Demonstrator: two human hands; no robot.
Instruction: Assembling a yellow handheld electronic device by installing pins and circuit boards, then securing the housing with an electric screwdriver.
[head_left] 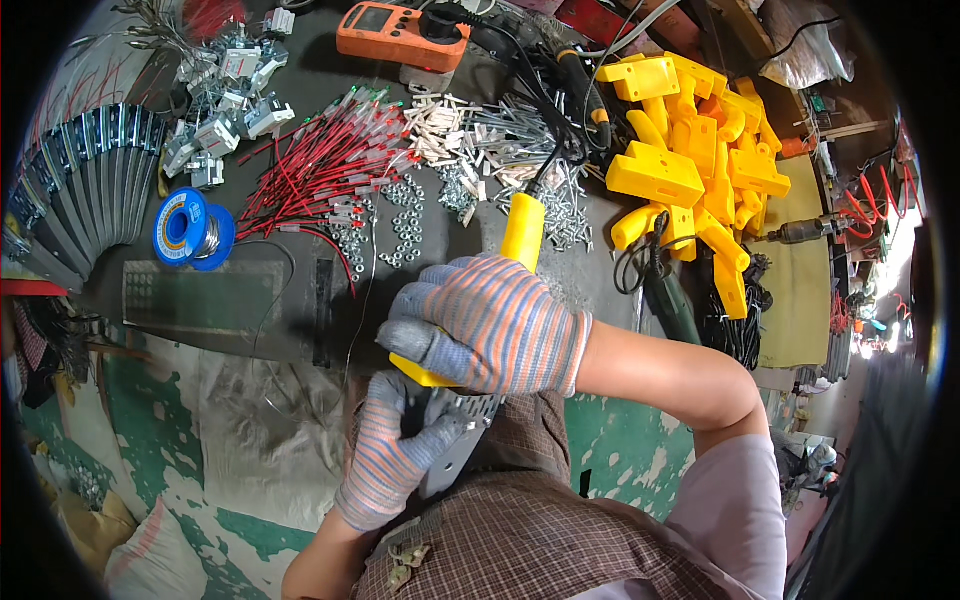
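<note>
Both hands wear striped knit gloves with grey fingertips. My right hand is closed over a yellow plastic handle, whose grip sticks out beyond the knuckles toward the bench; its boxy end shows under the fingers. A black cord runs up from the grip's far end. Close below, my left hand is closed around a grey metal bar with holes and a toothed-looking edge. This bar meets the yellow handle under my right hand, above my lap. The join itself is hidden by the gloves.
On the bench lie red-wired indicator lights, nuts, screws, white switches and a blue solder spool. Yellow housings are heaped right, grey metal bars fanned left. An orange meter sits at the back.
</note>
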